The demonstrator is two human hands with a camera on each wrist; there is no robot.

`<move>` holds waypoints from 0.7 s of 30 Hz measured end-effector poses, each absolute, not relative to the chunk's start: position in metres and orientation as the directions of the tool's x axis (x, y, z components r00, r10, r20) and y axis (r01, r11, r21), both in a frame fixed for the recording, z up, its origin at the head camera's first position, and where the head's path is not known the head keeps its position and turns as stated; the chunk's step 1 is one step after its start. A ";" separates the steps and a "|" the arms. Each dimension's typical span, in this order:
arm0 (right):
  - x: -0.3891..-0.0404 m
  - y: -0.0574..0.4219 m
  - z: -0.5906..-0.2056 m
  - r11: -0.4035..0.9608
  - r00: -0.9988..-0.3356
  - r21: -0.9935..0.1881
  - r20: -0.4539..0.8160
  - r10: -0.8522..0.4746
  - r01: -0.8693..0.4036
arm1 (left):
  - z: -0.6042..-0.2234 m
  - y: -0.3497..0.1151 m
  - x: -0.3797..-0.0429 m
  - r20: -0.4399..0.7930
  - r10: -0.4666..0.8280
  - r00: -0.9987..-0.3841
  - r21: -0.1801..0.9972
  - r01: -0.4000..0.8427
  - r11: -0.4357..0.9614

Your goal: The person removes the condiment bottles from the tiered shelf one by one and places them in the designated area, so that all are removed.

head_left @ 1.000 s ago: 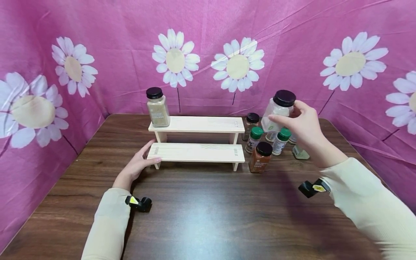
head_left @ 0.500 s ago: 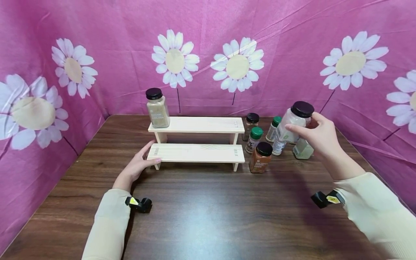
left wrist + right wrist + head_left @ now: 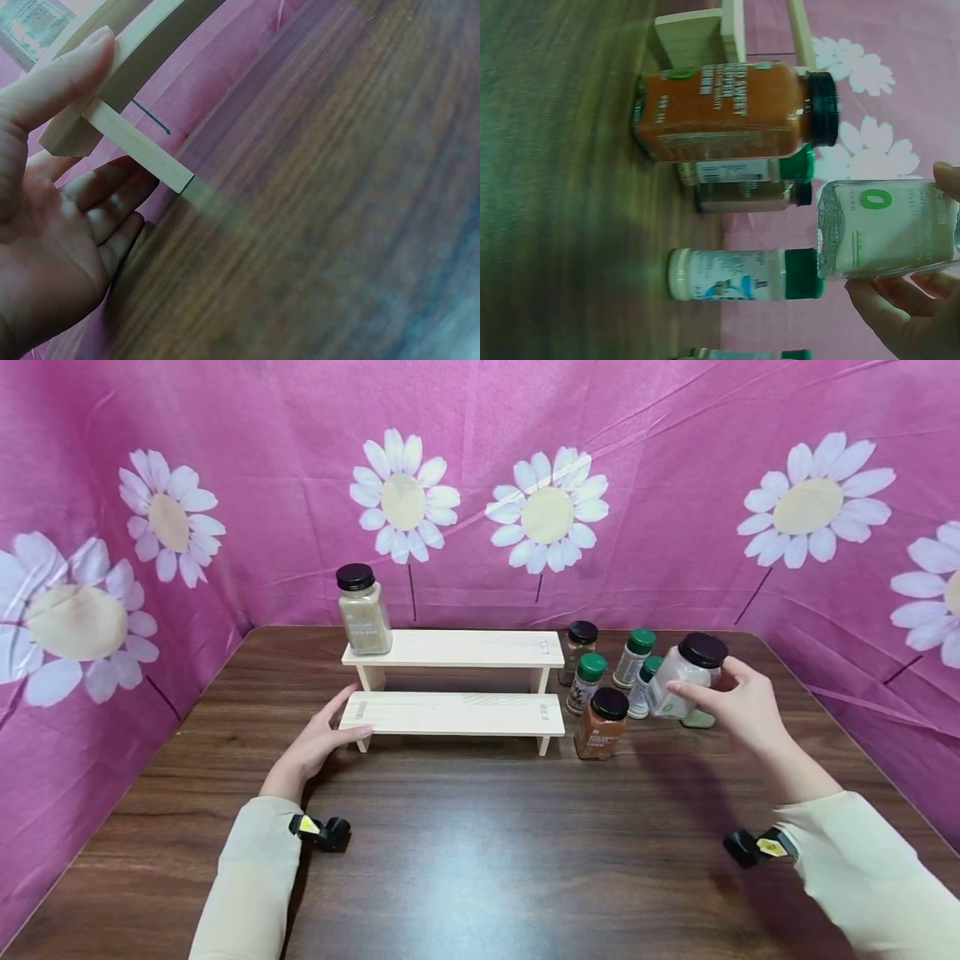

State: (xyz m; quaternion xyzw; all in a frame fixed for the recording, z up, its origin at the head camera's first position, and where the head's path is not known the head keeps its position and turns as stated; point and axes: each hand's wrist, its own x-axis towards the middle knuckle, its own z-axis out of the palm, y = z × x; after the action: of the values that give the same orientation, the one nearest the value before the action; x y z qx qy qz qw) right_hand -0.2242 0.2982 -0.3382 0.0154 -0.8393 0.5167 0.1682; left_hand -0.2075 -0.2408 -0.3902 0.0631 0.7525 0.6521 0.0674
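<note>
My right hand grips a clear spice jar with a black lid and pale contents, thumb on the near side. In the right wrist view this spice jar hangs in the air, its base higher than the standing bottles. My left hand holds the left end of a two-tier wooden rack. Its thumb lies on the lower board, and the other fingers reach behind the leg. A black-lidded jar of beige powder stands at the left end of the upper tier.
Right of the rack stand a jar of orange-red powder, a brown jar and several green-capped bottles. A pale green jar is mostly hidden behind the held one. A pink flowered cloth hangs behind the brown table.
My right hand has carried the clear jar to the right, then lowered it toward the table beside the green-capped bottles. The left hand and the rack have stayed put.
</note>
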 end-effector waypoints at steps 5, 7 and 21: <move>-0.242 0.323 -0.383 0.472 -0.937 -0.851 0.324 0.132 -0.228 | -0.391 -0.240 -0.207 -0.021 0.190 -0.982 0.991 0.005 0.132; -0.233 0.316 -0.378 0.459 -0.945 -0.861 0.306 0.119 -0.221 | -0.391 -0.239 -0.207 -0.022 0.191 -0.981 0.992 0.003 0.129; -0.179 0.260 -0.340 0.482 -0.960 -0.863 0.246 0.135 -0.154 | -0.391 -0.242 -0.208 -0.028 0.183 -0.983 0.991 -0.004 0.132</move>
State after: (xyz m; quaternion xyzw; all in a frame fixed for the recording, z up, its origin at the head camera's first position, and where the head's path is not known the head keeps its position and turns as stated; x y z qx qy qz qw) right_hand -0.1792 0.2598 -0.3401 0.0054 -0.8491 0.5088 0.1419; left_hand -0.2078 -0.2416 -0.3906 0.0597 0.7490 0.6561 0.0710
